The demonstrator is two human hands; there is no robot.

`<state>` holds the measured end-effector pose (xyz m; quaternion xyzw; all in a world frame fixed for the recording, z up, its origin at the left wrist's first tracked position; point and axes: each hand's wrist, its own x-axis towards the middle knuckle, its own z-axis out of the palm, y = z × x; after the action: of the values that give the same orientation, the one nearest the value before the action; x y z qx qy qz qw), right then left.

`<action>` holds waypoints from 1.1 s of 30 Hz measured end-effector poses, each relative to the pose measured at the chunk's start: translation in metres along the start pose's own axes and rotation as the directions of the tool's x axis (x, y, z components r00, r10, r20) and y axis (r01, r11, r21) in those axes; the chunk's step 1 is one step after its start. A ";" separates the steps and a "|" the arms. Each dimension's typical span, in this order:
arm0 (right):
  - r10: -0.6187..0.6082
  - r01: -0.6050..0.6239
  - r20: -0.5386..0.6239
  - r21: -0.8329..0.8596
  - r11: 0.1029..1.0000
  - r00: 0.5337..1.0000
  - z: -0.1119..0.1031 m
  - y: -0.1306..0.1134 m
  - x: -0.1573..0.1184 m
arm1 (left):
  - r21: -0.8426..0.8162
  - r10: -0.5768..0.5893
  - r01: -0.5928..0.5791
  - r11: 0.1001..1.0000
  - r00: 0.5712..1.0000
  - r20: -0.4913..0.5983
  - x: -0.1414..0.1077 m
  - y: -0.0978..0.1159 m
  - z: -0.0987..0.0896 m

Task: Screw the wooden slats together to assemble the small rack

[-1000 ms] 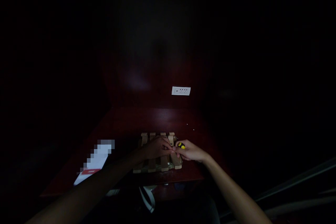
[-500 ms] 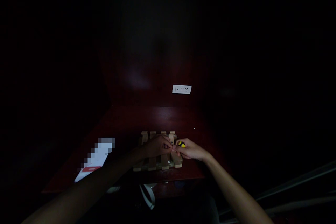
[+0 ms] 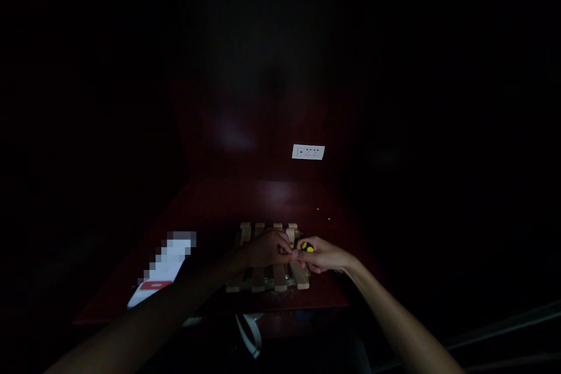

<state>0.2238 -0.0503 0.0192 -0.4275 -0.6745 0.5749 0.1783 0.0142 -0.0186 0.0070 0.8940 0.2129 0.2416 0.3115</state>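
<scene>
My right hand (image 3: 323,255) is closed around the yellow-and-black handle of a screwdriver (image 3: 308,248); its shaft does not show. Fingertips of both hands meet over the right part of a small wooden slatted rack (image 3: 258,277). My left hand (image 3: 272,247) rests above the middle slats with its fingers pinched together, and whatever is between them is too small and dark to make out. The rack lies flat on a dark red table (image 3: 280,191), its slats running away from me.
A bright white sheet or screen with a red patch (image 3: 155,285) lies left of my left forearm. Two tiny pale bits (image 3: 329,219) are on the table beyond my right hand. A white socket plate (image 3: 308,152) sits on the back wall. A pale strap (image 3: 249,336) hangs below the front edge.
The whole view has shifted slightly. My left fingers have curled closer together near the right thumb, and the screwdriver handle has turned a little in my right hand.
</scene>
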 end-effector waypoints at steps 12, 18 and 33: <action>-0.010 0.011 0.078 -0.012 1.000 0.997 -0.005 0.002 0.003 | 0.014 0.038 -0.038 0.999 0.999 0.034 0.002 -0.004 0.001; 0.000 0.002 0.068 -0.028 1.000 0.998 -0.004 0.003 0.002 | 0.037 0.045 -0.046 0.998 0.998 0.036 0.002 -0.009 0.003; 0.045 -0.042 0.062 -0.041 0.998 0.997 -0.012 0.006 0.006 | -0.034 -0.073 0.073 0.997 0.997 0.028 0.002 -0.004 -0.002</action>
<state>0.2318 -0.0381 0.0152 -0.4271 -0.6816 0.5785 0.1358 0.0135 -0.0136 0.0066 0.8832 0.2371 0.2219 0.3384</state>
